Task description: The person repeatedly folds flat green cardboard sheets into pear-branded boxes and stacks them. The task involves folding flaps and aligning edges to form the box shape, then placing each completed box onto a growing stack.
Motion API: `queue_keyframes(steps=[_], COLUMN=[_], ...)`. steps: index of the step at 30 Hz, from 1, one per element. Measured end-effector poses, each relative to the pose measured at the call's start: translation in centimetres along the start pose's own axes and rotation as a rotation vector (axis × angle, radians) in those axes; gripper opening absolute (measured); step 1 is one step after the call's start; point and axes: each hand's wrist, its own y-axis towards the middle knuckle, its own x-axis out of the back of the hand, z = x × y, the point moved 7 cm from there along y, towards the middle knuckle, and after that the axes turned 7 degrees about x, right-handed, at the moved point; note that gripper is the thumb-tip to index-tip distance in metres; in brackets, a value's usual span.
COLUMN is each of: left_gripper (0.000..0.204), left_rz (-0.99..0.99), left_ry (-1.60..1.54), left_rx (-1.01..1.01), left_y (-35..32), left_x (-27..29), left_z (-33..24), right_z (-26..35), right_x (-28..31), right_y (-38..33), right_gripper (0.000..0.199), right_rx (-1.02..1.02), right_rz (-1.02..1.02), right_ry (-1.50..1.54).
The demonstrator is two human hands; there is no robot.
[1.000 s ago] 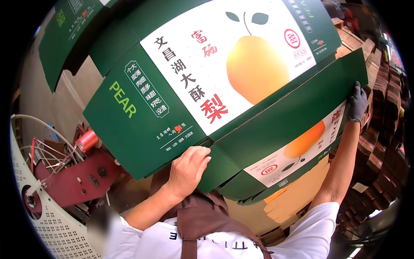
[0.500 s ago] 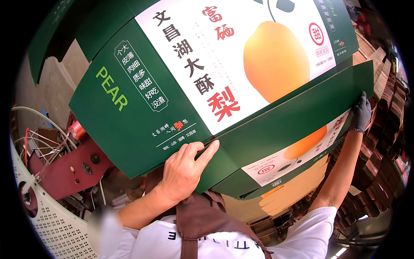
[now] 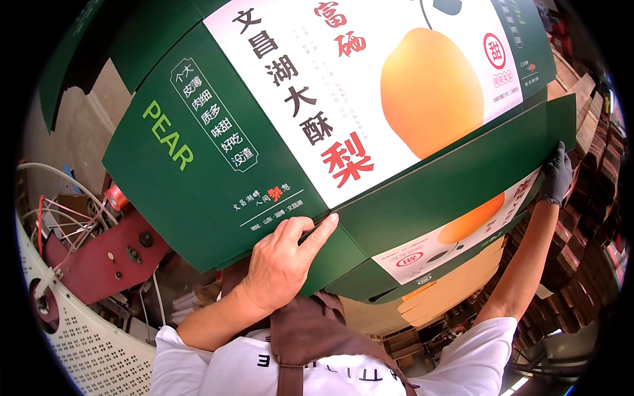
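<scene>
A large green cardboard carton, unfolded or partly folded, spans the space in front of me. Its white panel carries a big yellow pear picture, and a narrower side panel bends down along the near edge. My bare left hand grips that near edge at a panel corner, index finger stretched along the fold and the other fingers curled. At the far right end, my right hand in a dark grey glove is closed round the edge of the narrow panel. Part of its fingers are hidden behind the cardboard.
To the left stands a machine with a dark red arm and a cream perforated guard. Stacks of brown cardboard rise at the right, close to my right arm. Plain tan cardboard lies below the carton.
The carton's printed panel has shifted slightly to the right, its right end a little more so. Both hands keep their hold and have barely moved.
</scene>
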Motion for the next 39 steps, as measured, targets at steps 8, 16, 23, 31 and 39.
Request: queue_keyframes(steps=[8,16,23,31,39], left_gripper=[0.055,0.056,0.055,0.056,0.056], left_rz=[0.012,-0.002,0.001,0.021,0.09], left_ry=[-0.041,-0.057,-0.05,-0.047,-0.011], left_rx=[0.011,0.013,0.011,0.024,0.027], left_y=[0.1,0.3,0.3,0.4,0.7], left_x=[-0.1,-0.1,-0.2,-0.2,-0.7], left_z=[0.4,0.4,0.4,0.4,0.1], right_z=[0.0,-0.7,-1.6,-1.9,-2.3], right_x=[-0.5,-0.6,-0.9,-1.2,0.0], right_y=[0.1,0.2,0.4,0.3,0.2], right_gripper=[0.031,0.028,0.026,0.026,0.035], right_rx=[0.036,0.027,-0.01,-0.008,0.263], right_rz=[0.047,0.036,0.042,0.054,0.086], right_ry=[-0.039,-0.03,0.025,0.013,-0.385])
